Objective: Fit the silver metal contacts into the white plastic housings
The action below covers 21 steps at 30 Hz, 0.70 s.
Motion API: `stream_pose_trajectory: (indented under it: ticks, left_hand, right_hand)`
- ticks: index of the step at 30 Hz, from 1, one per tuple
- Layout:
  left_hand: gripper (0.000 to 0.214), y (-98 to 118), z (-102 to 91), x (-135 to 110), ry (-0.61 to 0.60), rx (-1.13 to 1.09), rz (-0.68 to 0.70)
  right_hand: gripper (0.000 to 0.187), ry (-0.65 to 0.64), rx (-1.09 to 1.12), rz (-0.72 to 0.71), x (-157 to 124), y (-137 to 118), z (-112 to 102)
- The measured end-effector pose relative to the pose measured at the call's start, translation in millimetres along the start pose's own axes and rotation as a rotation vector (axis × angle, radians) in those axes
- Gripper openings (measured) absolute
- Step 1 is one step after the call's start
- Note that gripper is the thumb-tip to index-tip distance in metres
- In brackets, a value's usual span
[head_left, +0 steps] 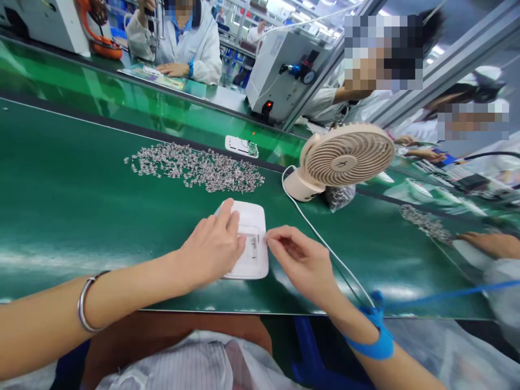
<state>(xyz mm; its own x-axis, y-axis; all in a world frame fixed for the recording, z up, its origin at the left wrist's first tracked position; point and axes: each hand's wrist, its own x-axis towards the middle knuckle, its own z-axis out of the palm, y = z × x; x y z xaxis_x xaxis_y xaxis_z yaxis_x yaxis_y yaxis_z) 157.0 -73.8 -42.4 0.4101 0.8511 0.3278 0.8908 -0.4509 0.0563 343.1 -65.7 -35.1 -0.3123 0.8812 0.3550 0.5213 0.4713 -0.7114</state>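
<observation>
A white plastic casing point(255, 265) with rounded corners lies on the green work surface in front of me. It has a recessed compartment point(252, 244) with small metal-looking details inside. My left hand point(213, 241) holds the casing from its left side, fingers over its top and thumb at the recess. At the casing's right edge is my right hand point(303, 260), thumb and forefinger pinched together; whatever is between them is too small to make out. Beyond the casing, a wide scatter of small metal clips point(211, 168) covers part of the surface.
A beige fan point(345, 157) stands right of the clips, its white cable point(320, 233) running toward me. Behind it sits a clear plastic bag point(341, 196). A white casing with a circuit board point(239, 145) lies on the conveyor. Co-workers sit opposite and at right, near more clips point(424, 222).
</observation>
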Motion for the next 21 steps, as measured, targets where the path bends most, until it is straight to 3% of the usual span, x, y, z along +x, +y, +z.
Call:
stream_pose_trajectory:
  ticks: [3, 6, 11, 17, 21]
  left_hand:
    - [0.034, 4.3, -3.8, -5.4, 0.211, 0.090, 0.058]
    - [0.032, 0.9, -3.5, -7.5, 0.339, 0.140, 0.148]
    - [0.058, -2.6, 3.8, -10.2, 0.204, 0.142, 0.248]
    - [0.049, 3.6, 5.0, -11.0, 0.091, 0.299, 0.083]
    - [0.049, 4.0, 3.9, -9.0, 0.068, 0.307, 0.076]
  right_hand:
    - [0.006, 0.042, 0.211, 0.150, 26.4, 5.9, 12.3]
    - [0.008, -0.036, 0.391, 0.204, 54.1, 12.4, 21.2]
    - [0.005, -0.059, 0.454, 0.143, 66.8, 16.3, 28.9]
    - [0.007, -0.008, 0.233, 0.044, 46.4, 19.6, 30.7]
    - [0.008, 0.012, 0.146, -0.012, 46.5, 25.7, 34.8]
